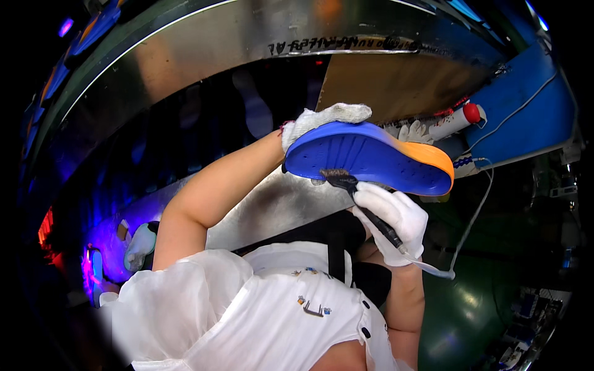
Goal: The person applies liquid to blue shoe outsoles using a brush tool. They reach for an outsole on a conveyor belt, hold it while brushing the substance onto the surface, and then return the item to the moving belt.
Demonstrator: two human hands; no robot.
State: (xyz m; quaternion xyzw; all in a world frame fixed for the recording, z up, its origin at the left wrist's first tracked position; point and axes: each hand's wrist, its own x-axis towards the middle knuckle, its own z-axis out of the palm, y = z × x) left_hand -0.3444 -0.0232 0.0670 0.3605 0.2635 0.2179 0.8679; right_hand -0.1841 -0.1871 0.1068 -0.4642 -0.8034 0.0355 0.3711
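A blue shoe sole with an orange heel [371, 154] is held up in front of me, its hollow inner face toward me. My left hand [322, 122], in a knitted whitish glove, is closed over the sole's far edge. In a white glove, my right hand [393, 219] wraps round a black-handled brush [371, 213]. The brush's brown bristles meet the inner face near its lower edge, left of the middle. From the end of the handle runs a thin clear tube [436, 271]. Parts of the fingers of both hands are hidden.
Behind the sole runs a metal-sided conveyor [185, 62], with dim sole shapes [250, 102] in its dark channel. A brown board [377, 83] lies across it. At the right are a white bottle with a red cap [458, 120], a white glove [414, 132] and a blue surface [526, 105].
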